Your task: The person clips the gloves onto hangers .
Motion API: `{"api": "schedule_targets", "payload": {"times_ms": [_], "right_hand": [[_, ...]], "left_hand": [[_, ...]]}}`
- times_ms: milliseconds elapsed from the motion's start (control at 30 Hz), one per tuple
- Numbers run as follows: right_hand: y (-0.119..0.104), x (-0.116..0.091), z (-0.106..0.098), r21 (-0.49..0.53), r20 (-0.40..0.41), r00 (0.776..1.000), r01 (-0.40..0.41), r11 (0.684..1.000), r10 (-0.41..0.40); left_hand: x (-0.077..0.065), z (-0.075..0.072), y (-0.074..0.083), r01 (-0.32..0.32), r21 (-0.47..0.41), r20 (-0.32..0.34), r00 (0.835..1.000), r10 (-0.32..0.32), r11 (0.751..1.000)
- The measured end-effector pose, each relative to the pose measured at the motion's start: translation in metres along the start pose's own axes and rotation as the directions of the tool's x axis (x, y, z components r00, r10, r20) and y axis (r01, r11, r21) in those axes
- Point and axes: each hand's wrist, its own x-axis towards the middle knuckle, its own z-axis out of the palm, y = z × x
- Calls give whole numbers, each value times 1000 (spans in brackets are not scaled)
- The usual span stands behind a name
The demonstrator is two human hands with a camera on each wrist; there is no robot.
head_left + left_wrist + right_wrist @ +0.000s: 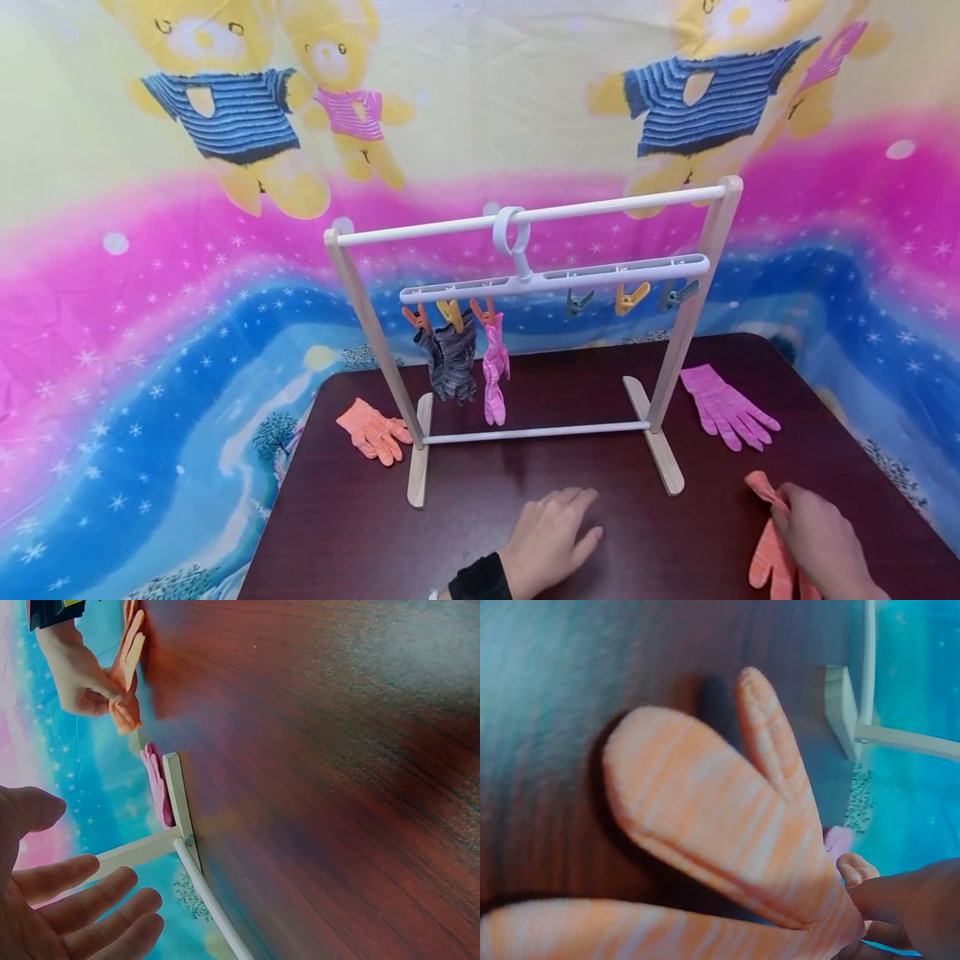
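Observation:
My right hand (821, 529) pinches an orange striped glove (772, 558) by its cuff at the right of the table, and the glove's fingers hang down. In the right wrist view the glove (712, 802) fills much of the picture, close over the dark tabletop. My left hand (551, 533) is low over the front middle of the table, fingers extended and holding nothing. Before it stands a wooden rack (667, 358) with a white hanger (480, 287) on its top bar. A dark grey glove (453, 362) and a pink glove (493, 375) hang from clips at the hanger's left.
A second orange glove (372, 432) lies left of the rack. A purple-pink glove (727, 408) lies flat to its right. Vacant clips, including a yellow clip (632, 297), hang at the hanger's right. Behind the table (337, 542) is a curtain (480, 100) printed with bears.

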Motion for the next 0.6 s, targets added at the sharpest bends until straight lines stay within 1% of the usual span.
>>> {"api": "schedule_targets", "payload": {"times_ms": [167, 300, 433, 600], "right_hand": [[-8, -1, -5, -5, -64, 997, 38, 999, -39], [-13, -3, -8, 0, -132, 989, 66, 998, -65], [-18, -5, -9, -5, -214, 971, 106, 994, -105], [-28, -7, -10, -7, -314, 937, 157, 988, -151]], "left_hand": [[2, -1, 0, 1, -3, -5, 1000, -1, 1000], [5, -4, 0, 7, -7, -12, 1000, -7, 1000], [7, -7, 0, 15, -17, -10, 1000, -15, 1000], [11, -11, -1, 30, -38, -6, 1000, -30, 999]]}}
